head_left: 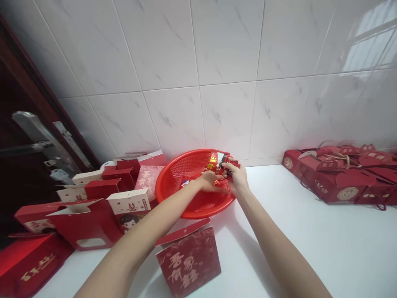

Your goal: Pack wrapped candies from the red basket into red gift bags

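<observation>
A round red plastic basket (pixel 166 192) stands against the tiled wall, with a few small wrapped items inside. My left hand (pixel 212 183) reaches into it, fingers bent over its right part; what they hold, if anything, is hidden. My right hand (pixel 235 176) is at the basket's right rim, fingers closed round small dark red packets. Beside its fingertips is a red and gold packet (pixel 214 162), leaning near the back rim. Nearer to me, between my forearms, a dark red gift box (pixel 190 263) with light lettering stands on the white table.
Several red, pink and cream gift boxes (pixel 104 188) stand on the left, beside a dark door with a metal handle (pixel 37 128). Several red boxes (pixel 338 178) with cords lie at the right. The white table (pixel 325 240) meets the tiled wall behind.
</observation>
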{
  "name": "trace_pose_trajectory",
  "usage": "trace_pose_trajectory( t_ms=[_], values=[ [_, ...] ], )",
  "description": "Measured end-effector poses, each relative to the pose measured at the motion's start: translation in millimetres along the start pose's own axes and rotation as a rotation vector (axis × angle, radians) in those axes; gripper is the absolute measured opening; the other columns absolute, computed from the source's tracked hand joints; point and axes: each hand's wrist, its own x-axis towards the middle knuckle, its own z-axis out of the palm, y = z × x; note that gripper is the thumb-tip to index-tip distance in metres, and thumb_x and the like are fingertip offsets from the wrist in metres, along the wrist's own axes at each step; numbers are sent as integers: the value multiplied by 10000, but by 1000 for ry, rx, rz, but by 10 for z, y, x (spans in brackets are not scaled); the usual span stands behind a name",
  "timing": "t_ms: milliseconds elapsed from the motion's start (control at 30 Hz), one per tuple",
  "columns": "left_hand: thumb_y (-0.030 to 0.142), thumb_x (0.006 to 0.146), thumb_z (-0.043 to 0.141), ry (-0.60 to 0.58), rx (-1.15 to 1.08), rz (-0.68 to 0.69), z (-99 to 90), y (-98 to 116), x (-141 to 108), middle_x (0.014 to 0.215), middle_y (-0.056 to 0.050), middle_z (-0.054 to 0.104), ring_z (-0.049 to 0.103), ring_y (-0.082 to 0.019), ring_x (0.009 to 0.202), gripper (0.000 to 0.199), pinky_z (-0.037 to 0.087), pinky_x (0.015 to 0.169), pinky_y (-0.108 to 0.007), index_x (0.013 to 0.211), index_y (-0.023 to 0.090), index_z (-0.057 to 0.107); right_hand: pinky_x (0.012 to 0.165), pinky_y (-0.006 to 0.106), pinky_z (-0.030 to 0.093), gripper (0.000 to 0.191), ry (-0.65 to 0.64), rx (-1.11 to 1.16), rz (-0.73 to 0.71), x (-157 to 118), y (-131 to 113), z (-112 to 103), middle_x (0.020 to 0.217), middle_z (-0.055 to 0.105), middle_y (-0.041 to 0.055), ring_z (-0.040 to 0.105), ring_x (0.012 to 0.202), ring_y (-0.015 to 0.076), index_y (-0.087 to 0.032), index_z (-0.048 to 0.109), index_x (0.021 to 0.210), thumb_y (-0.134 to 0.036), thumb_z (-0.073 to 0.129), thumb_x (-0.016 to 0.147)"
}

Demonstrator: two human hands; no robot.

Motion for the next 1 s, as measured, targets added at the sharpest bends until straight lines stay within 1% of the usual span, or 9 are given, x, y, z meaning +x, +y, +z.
trace_pose_trajectory(
  t_ms=[133,233,300,400,467,533,733,867,1000],
  values=[
    [392,792,717,-68,111,18,3,24,9,1127,-111,707,625,-378,1112,486,469,992,-434,1237,197,686,392,182,327,375,2,17,8,12,12,-11,460,534,-79,415,402,73,-199,552,784,-143,749,470],
    [209,794,667,-51,123,-6,-24,-60,-6,1107,-97,714,642,-340,1092,500,488,960,-392,1295,210,660,398,184,334,391,-1,20,-8,22,18,-2,476,555,-71,430,416,76,-193,568,803,-146,755,462],
    [160,787,643,-41,126,-5,-33,-98,-12,1062,-76,731,663,-301,1054,526,503,930,-353,1308,233,650,399,189,340,395,-5,22,-23,25,19,3,490,570,-67,436,424,79,-192,574,808,-152,756,460],
    [210,824,619,-34,142,2,-23,-90,-5,1014,-59,747,679,-275,1026,360,505,920,-322,1168,237,722,402,185,342,393,-10,8,-22,27,22,0,482,558,-77,435,427,76,-196,567,801,-151,756,459],
    [250,842,613,-29,170,-12,-9,-64,4,1008,-76,750,679,-289,1034,227,503,929,-336,1012,215,760,399,183,335,395,-9,2,-20,29,26,-6,475,550,-82,432,424,74,-199,560,799,-154,759,460],
    [246,843,610,-17,199,-31,0,-46,7,1009,-94,751,680,-306,1035,178,507,924,-362,927,202,761,392,186,326,399,-6,4,-25,31,29,-10,486,565,-74,428,418,72,-197,560,803,-158,762,460],
    [217,855,602,5,232,-12,-16,-11,-21,1019,-89,753,684,-282,1005,197,506,902,-355,993,202,741,391,189,330,403,7,9,-25,22,19,3,498,583,-68,433,428,77,-198,560,807,-153,754,457],
    [253,858,633,-8,223,46,1,55,-23,943,-63,751,679,-256,939,134,496,879,-341,888,196,751,394,190,327,386,7,-3,-17,22,16,3,477,554,-76,424,426,75,-197,556,795,-147,740,460],
    [282,937,541,13,208,76,35,110,-13,862,-96,731,664,-260,850,276,483,807,-363,794,154,740,402,197,330,380,4,-10,-22,33,25,-5,474,548,-77,421,426,78,-197,565,810,-148,739,477]
  ],
)
